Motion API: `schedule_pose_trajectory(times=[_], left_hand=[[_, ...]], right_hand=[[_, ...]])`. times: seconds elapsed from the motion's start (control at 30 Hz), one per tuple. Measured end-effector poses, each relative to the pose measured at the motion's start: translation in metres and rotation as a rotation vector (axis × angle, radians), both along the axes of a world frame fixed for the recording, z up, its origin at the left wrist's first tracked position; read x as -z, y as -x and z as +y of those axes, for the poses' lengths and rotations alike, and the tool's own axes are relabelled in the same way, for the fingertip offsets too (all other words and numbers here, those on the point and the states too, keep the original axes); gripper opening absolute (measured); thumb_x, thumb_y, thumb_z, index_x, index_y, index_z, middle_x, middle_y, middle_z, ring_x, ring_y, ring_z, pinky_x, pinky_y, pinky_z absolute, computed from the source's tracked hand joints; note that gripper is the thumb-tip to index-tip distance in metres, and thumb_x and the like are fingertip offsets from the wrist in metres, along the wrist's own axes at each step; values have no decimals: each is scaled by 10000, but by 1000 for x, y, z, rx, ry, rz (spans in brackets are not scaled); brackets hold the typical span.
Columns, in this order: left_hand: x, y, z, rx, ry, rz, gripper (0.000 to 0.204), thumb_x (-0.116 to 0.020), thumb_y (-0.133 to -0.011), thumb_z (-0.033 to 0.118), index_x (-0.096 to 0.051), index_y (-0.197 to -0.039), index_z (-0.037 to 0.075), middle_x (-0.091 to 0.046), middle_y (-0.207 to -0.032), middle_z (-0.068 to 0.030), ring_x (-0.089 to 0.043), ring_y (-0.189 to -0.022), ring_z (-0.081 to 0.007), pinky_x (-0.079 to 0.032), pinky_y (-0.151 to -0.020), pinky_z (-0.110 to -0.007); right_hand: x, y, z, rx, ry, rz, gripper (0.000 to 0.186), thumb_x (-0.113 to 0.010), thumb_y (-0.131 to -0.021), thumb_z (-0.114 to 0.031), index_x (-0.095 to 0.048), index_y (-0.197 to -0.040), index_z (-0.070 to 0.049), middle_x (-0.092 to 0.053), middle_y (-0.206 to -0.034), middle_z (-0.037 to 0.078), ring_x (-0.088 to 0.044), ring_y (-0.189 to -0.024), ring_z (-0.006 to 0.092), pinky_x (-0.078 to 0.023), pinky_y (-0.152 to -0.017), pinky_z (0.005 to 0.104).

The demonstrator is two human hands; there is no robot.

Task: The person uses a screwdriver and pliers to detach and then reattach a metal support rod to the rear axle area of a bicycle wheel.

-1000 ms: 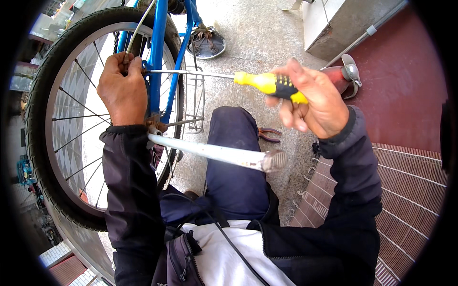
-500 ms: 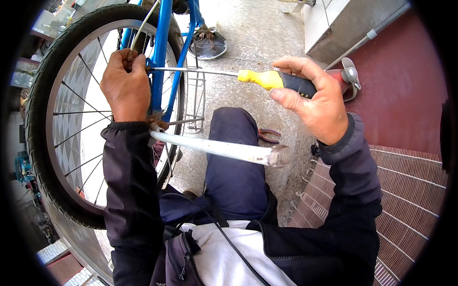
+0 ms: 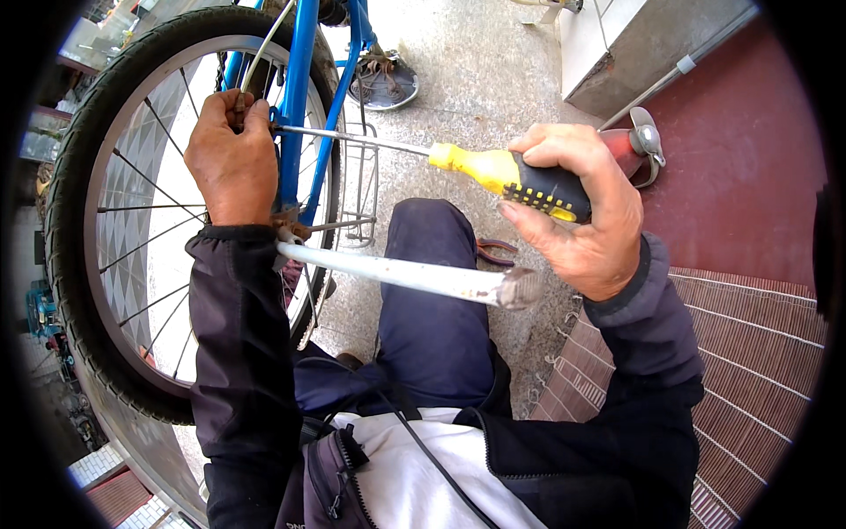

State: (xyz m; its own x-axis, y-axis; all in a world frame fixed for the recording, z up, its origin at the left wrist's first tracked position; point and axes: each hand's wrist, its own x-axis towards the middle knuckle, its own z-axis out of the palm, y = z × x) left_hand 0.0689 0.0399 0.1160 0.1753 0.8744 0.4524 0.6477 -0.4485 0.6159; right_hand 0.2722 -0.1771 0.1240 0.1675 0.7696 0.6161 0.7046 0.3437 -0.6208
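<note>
My right hand [image 3: 590, 203] is closed around the black-and-yellow handle of a screwdriver [image 3: 480, 167]. The long steel shaft slopes up to the left, and its tip meets a small fitting at the blue bicycle frame [image 3: 294, 132], beside my left fingertips. My left hand [image 3: 231, 159] is closed in a pinch just left of that tube, where a pale cable [image 3: 263, 53] runs down into the fingers. The fingers partly hide what is pinched there. Under my left wrist, a white-grey tube [image 3: 397, 271] of the bicycle extends rightward across my knee.
The spoked wheel [image 3: 75, 176] with its black tyre fills the left side. Pliers [image 3: 498, 251] lie on the concrete floor right of my knee. A shoe [image 3: 385, 84] is beyond the frame. At right are a red bottle-like object [image 3: 626, 150], a slatted mat [image 3: 740, 353] and a concrete block [image 3: 652, 53].
The screwdriver's handle has tipped a little lower and turned, with a ribbed black part now showing. My right hand has shifted slightly downward with it. My left hand stays put.
</note>
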Motion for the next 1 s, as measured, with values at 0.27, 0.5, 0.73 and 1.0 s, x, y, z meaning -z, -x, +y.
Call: schedule_pose_trajectory(times=[0.27,0.5,0.73,1.0], left_hand=[[1,0,2,11,15,-29,198,-653,-862,112,-642,-1011,-17,-673,-837,-88,-645,-743,-146,-519,-685,-270],[1,0,3,12,15,14,204,-651,-865,117,-643,-1019,-17,-672,-844,-90,-647,-744,-145,-523,-682,-267],[1,3,5,10,0,26,206,-652,-865,121,-643,-1016,-18,-672,-849,-91,-652,-749,-150,-528,-685,-273],[1,2,4,32,3,-14,204,-649,-866,121,-642,-1012,-22,-677,-858,-92,-650,-744,-151,-527,-700,-279]], right_hand=[[-11,1,2,39,357,665,297,-732,-818,-117,-568,-1037,-1,-645,-846,58,-611,-722,99,-513,-657,241],[-2,-5,4,34,244,59,260,-735,-815,-172,-619,-991,-21,-617,-779,66,-558,-595,72,-464,-504,283],[-8,-9,14,-71,565,363,346,-708,-837,-323,-656,-968,-7,-573,-630,42,-526,-556,83,-418,-478,255],[-4,-17,18,-46,425,263,371,-735,-789,-292,-625,-987,1,-591,-768,112,-605,-729,210,-484,-643,308]])
